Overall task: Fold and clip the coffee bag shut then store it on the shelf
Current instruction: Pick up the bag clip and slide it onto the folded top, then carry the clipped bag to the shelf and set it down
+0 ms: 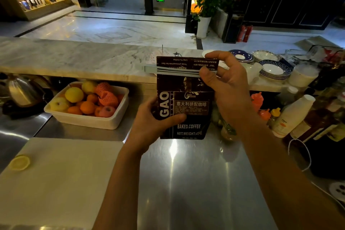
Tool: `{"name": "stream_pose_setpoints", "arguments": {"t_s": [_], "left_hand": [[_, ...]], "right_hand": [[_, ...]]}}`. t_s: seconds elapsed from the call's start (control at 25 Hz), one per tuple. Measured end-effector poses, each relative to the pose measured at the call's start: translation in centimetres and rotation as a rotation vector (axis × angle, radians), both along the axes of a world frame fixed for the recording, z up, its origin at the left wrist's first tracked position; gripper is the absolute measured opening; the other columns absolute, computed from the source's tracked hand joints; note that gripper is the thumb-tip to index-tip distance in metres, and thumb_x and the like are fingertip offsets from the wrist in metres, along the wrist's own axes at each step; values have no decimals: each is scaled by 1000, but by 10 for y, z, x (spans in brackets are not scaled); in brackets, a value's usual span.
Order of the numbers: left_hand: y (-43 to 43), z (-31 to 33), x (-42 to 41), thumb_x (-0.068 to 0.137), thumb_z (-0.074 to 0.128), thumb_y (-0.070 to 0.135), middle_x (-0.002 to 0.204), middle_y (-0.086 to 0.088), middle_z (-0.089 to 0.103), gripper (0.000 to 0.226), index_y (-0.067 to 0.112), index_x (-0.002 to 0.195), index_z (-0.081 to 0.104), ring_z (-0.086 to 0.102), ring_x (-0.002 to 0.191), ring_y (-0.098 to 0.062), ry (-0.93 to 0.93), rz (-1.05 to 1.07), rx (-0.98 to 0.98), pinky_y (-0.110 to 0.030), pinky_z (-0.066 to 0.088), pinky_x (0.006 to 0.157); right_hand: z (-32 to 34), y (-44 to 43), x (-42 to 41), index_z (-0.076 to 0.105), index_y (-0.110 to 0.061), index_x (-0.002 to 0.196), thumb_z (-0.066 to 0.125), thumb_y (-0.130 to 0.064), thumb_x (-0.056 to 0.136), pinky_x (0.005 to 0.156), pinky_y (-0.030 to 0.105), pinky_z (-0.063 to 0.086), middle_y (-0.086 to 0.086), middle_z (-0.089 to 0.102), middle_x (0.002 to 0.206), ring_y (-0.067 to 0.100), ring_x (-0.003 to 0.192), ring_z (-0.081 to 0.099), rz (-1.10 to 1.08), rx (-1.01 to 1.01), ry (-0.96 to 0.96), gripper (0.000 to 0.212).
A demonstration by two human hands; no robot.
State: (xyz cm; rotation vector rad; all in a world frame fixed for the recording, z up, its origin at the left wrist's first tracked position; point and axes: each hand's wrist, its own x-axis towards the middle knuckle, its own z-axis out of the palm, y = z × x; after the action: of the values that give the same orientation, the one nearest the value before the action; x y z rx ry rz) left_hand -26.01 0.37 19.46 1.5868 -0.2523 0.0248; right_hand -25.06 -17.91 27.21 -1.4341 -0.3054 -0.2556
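Nearest the camera, 2 bare forearms reach forward over a shiny steel surface (186, 183), with a white cutting board (61, 177) lying on its left part and a lemon slice (19, 162) resting on the board's left edge. The left hand (149, 125) holds the coffee bag (186, 106) upright, clear above the steel, its fingers clamped on the bag's lower left side with the thumb pressed across the front just under the printed label. The bag is dark brown with white lettering, and its top is folded over so that the print on the flap reads upside down. A pale grey clip (171, 71) lies straight across the fold, its left end sticking out past the bag's edge. The right hand (225, 87) is at the clip's right end, thumb and forefinger pinched together on it while the other fingers curl loosely apart behind. Beyond the left hand sits a white tub of fruit (87, 104), with a metal kettle (22, 91) further left. To the right stand squeeze bottles (261, 106) and a stack of paper cups (293, 115) lying tilted. Further back, a raised marble ledge (74, 58) carries stacked blue-rimmed plates (274, 70). A potted plant (207, 3) stands on the floor beyond.
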Motion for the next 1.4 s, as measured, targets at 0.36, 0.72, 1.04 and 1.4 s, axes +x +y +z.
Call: {"name": "stream_pose_setpoints", "arguments": {"t_s": [0.36,0.72,1.04,1.4], "left_hand": [[90,-12,-8,57,81,32,110,4,69,74,14,121,50,70,101,-7,5,388,-163,-23,59,74],[158,-11,-48,67,81,35,111,0,71,60,13,117,57,69,102,-10,-31,803,-6,-33,60,84],[166,-14,-170,78,79,20,109,2,73,51,12,125,59,70,100,-9,-22,1283,116,-37,59,87],[109,-10,-391,85,72,14,113,7,71,44,16,126,58,68,106,-6,20,1959,158,-30,58,89]], "right_hand": [[-74,75,0,49,-26,128,75,-33,74,93,28,54,-10,60,125,7,116,60,122,-417,167,60],[-87,183,-1,58,-20,125,74,-16,82,86,14,53,-9,67,117,7,111,63,153,-363,42,46],[-88,244,-50,59,-15,126,73,-10,83,75,3,47,-10,66,111,-7,101,62,658,-325,-66,45],[-90,293,-243,57,-15,131,73,-9,83,78,3,47,-8,65,116,3,109,63,1334,-243,-139,51]]}}
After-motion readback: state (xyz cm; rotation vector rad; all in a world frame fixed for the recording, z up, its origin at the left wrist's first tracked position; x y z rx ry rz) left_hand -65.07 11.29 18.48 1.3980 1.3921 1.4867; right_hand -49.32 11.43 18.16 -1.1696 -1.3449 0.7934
